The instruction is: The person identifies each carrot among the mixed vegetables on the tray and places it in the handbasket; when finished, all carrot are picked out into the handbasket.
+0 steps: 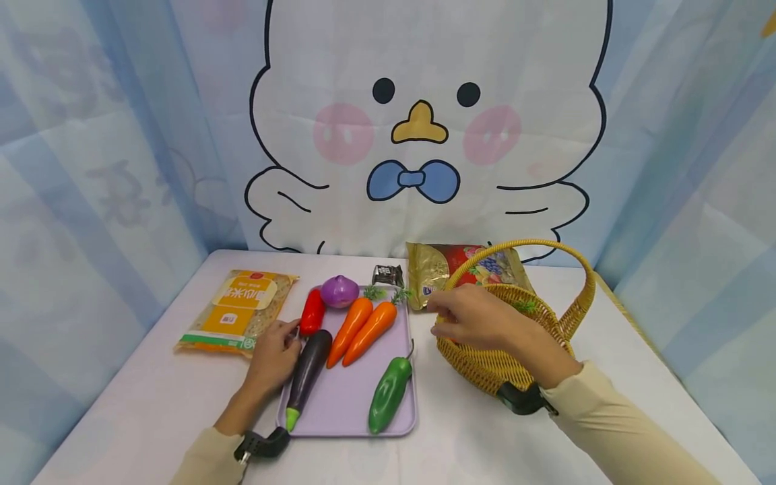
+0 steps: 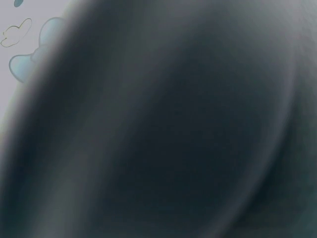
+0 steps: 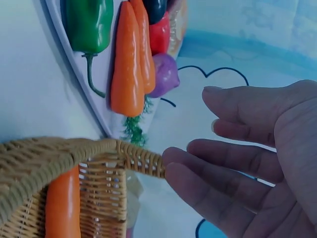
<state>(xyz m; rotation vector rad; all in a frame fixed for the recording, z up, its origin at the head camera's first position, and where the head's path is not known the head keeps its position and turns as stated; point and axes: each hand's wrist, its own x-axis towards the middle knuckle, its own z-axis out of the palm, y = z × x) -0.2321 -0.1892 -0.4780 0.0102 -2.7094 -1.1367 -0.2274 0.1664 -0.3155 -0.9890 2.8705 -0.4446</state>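
My right hand (image 1: 479, 320) is over the wicker basket (image 1: 491, 367), fingers loosely bent and holding nothing. In the right wrist view its fingertips are close by the basket handle (image 3: 141, 158). A carrot (image 3: 63, 208) lies inside the basket. My left hand (image 1: 273, 360) rests at the left edge of the lilac tray (image 1: 339, 414), fingers loosely curled beside a red pepper (image 1: 312, 313) and an eggplant (image 1: 309, 377). Two carrots (image 1: 371, 333), a purple onion (image 1: 339, 292) and a green pepper (image 1: 390, 396) also lie on the tray. A dark blur fills most of the left wrist view.
A yellow bag of grain (image 1: 239, 310) lies left of the tray. Behind the tray is a small black packet (image 1: 388, 275), and a gold and red bag (image 1: 430, 269) lies behind the basket. A cartoon curtain (image 1: 418, 215) hangs along the table's far edge.
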